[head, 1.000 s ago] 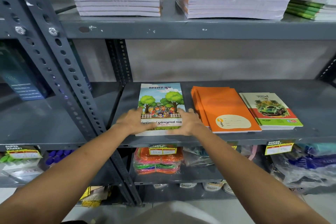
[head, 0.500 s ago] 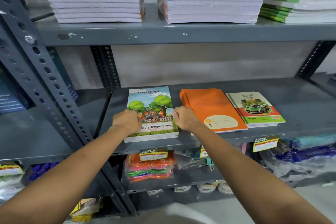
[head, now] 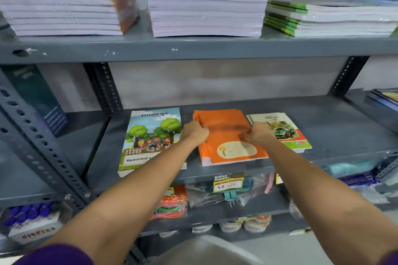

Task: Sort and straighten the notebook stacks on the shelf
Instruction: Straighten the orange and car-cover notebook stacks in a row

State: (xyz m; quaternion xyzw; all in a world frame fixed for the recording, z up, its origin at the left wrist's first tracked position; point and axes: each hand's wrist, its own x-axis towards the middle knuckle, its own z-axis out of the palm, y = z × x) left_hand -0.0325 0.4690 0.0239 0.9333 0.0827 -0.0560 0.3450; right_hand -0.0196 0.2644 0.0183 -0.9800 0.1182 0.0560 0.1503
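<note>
Three notebook stacks lie side by side on the middle grey shelf (head: 336, 127). At the left is a stack with a cartoon tree cover (head: 148, 135), in the middle an orange stack (head: 226, 135), slightly fanned, and at the right a stack with a green car cover (head: 288, 133). My left hand (head: 195, 131) grips the orange stack's left edge. My right hand (head: 257, 134) grips its right edge, beside the car-cover stack. Both forearms reach in from below; my left forearm crosses the lower right part of the tree cover.
The upper shelf (head: 193, 48) carries two tall white notebook piles (head: 204, 2) and a lower green-edged pile (head: 323, 19). Perforated uprights (head: 34, 135) stand at the left. Below, price tags (head: 228, 183) hang over bagged goods (head: 172, 204) and small jars.
Both hands left the tree-cover stack and moved right onto the orange stack, one on each side edge. The camera view shifted right and closer.
</note>
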